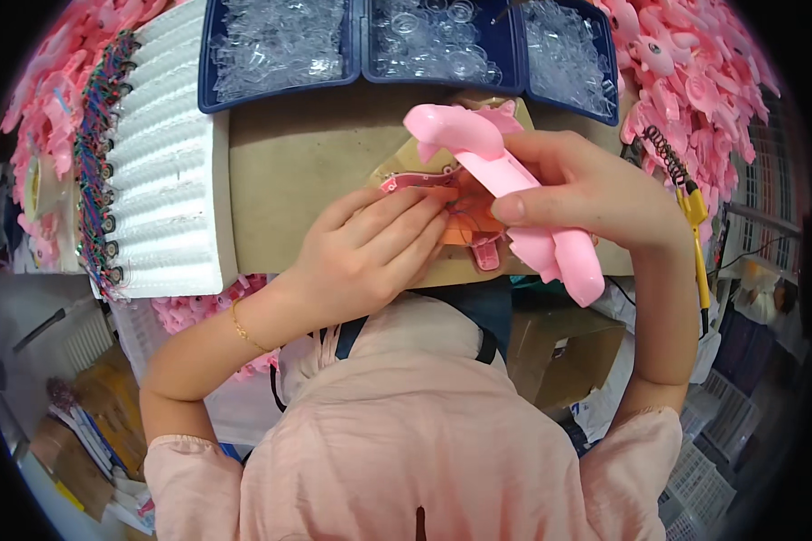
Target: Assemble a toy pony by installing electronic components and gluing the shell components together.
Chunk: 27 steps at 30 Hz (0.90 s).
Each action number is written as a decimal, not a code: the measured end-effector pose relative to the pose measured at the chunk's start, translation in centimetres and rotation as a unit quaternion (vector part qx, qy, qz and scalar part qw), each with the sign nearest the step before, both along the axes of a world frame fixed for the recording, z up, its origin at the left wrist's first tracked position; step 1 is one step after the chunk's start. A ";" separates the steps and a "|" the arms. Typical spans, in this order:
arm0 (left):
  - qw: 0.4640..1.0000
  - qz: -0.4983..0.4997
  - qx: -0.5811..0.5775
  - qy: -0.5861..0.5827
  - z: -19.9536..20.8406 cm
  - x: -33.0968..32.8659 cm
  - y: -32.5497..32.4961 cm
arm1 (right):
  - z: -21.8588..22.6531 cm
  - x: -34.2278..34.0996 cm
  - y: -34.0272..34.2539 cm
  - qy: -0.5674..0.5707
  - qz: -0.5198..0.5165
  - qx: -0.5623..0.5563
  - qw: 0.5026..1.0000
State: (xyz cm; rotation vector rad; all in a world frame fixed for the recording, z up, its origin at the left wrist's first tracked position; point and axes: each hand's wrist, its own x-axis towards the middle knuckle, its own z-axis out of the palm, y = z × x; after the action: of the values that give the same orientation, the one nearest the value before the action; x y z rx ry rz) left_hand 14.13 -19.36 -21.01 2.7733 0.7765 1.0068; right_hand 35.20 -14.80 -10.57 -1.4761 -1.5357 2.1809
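Observation:
My right hand [586,185] is closed around a glossy pink plastic toy shell [492,167], thumb on the near side, holding it tilted above the work area. Under it, an orange and pink toy part [474,225] with thin wires rests in a tan holder [406,162]. My left hand [370,243] lies over the left side of that part, fingers stretched out side by side and fingertips near the wires. The left thumb is hidden, as is whatever lies beneath the palm.
Blue bins [361,41] of clear plastic pieces line the back. At left stands a ridged white foam tray [167,153] with wired parts [99,171] along its edge. Pink toy pieces [695,63] pile up back right, beside a yellow tool [695,212] on a coiled cord.

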 end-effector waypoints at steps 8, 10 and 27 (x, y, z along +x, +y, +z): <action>0.913 -0.022 0.155 0.377 3.7 0.9 -2.4 | -0.3 0.2 0.9 -0.080 0.063 0.011 0.995; 0.891 -0.028 0.160 0.425 4.8 1.5 -2.6 | -0.3 0.2 1.1 -0.085 0.076 0.002 0.994; 0.804 0.009 0.199 0.560 5.0 3.5 -4.2 | -1.5 0.2 1.3 -0.105 0.079 0.046 0.990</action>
State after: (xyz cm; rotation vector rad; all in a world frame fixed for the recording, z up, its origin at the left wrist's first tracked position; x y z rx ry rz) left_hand 17.62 -23.56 -16.02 3.5902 0.6729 -0.7507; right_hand 35.45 -13.46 -12.09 -1.6526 -1.8517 2.0566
